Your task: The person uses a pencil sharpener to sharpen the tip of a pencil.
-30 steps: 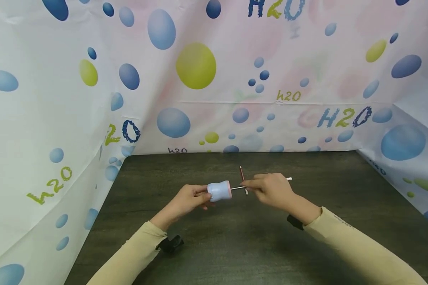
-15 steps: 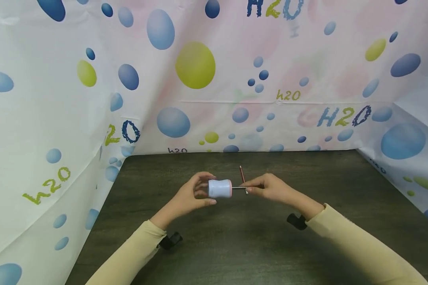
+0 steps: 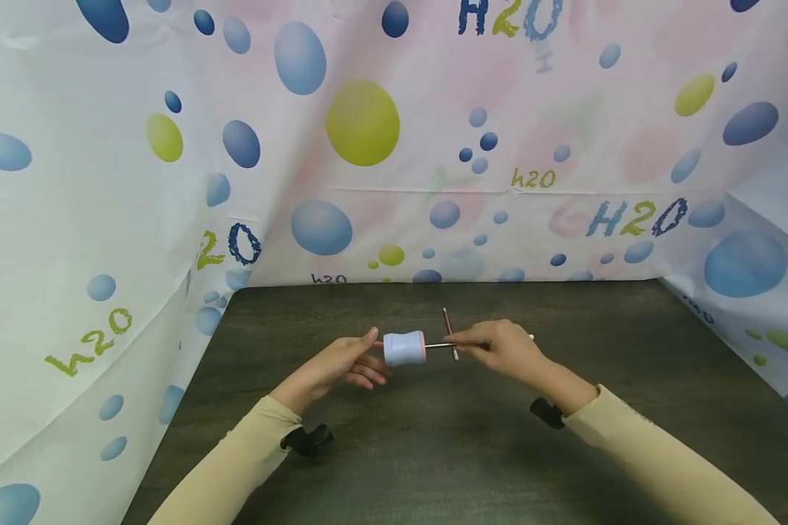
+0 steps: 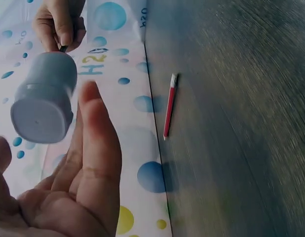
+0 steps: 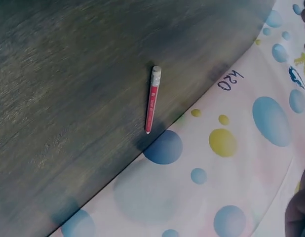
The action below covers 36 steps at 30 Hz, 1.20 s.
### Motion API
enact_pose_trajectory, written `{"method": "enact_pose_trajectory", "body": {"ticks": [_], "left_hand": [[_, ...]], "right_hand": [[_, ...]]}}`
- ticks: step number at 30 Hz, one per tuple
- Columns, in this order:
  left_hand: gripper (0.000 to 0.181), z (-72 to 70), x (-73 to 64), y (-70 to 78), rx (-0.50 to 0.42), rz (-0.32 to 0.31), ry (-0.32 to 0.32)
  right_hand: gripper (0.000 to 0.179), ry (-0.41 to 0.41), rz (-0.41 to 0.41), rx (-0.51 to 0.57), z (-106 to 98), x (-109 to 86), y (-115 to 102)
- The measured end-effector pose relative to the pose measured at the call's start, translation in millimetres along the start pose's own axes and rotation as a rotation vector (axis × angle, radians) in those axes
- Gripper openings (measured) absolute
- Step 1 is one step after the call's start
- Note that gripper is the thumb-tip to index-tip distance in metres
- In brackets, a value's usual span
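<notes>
My right hand (image 3: pixel 502 350) pinches a dark pencil (image 3: pixel 438 345) whose white end shows past the knuckles. The pencil's other end goes into the pink-rimmed face of a light blue pencil sharpener (image 3: pixel 405 348), held up on it above the table. Beside the sharpener's left end is my left hand (image 3: pixel 338 367), fingers spread and palm bare. From the left wrist, the sharpener (image 4: pixel 44 98) appears just beyond those extended fingers, its flat base facing the camera. The right hand (image 4: pixel 58 24) shows behind it, at the pencil.
A short red pencil (image 3: pixel 447 324) with a white eraser end lies on the dark wooden table (image 3: pixel 381 452), behind the held pencil in the head view. White cloth (image 3: pixel 460 233) printed with blue and green dots surrounds the table at the back and sides.
A second ago my left fingers gripped the sharpener; they have since loosened and turned, with the thumb side now up at its left end. My right hand keeps its pinch on the pencil.
</notes>
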<state>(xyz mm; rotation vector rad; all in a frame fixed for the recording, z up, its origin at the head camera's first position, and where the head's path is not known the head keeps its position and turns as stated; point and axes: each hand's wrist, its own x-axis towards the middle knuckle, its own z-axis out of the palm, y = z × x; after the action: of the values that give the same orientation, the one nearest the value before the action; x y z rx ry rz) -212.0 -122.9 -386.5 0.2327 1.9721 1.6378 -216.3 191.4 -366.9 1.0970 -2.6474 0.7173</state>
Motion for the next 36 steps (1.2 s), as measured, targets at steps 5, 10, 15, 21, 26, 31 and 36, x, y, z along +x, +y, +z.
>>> {"method": "enact_pose_trajectory", "body": {"ticks": [5, 10, 15, 21, 26, 31, 36], "left_hand": [[0.074, 5.4, -0.5, 0.5, -0.006, -0.001, -0.035], [0.058, 9.0, -1.4, 2.9, 0.136, 0.113, 0.05], [0.048, 13.2, -3.7, 8.5, 0.395, 0.268, 0.183], [0.052, 19.7, -10.2, 4.9, 0.747, 0.557, 0.269], [0.053, 17.0, -9.7, -1.8, 0.698, 0.548, 0.261], [0.07, 6.6, -8.0, 0.7, 0.276, 0.344, 0.152], [0.079, 2.1, -1.1, 0.5, 0.05, 0.078, 0.051]], "right_hand": [[0.026, 0.169, -0.187, -0.161, 12.3, -2.1, 0.5], [0.026, 0.172, -0.121, -0.159, 16.4, -1.1, -2.8], [0.021, -0.028, 0.137, 0.07, 10.5, 4.5, -3.5], [0.027, -0.308, 0.255, 0.44, 5.8, 13.9, 12.7], [0.028, -0.325, 0.22, 0.41, 2.4, 15.5, 14.3], [0.027, -0.179, 0.199, 0.231, 0.5, 11.7, 4.2], [0.027, 0.013, -0.028, -0.114, 5.7, 7.9, -1.8]]}}
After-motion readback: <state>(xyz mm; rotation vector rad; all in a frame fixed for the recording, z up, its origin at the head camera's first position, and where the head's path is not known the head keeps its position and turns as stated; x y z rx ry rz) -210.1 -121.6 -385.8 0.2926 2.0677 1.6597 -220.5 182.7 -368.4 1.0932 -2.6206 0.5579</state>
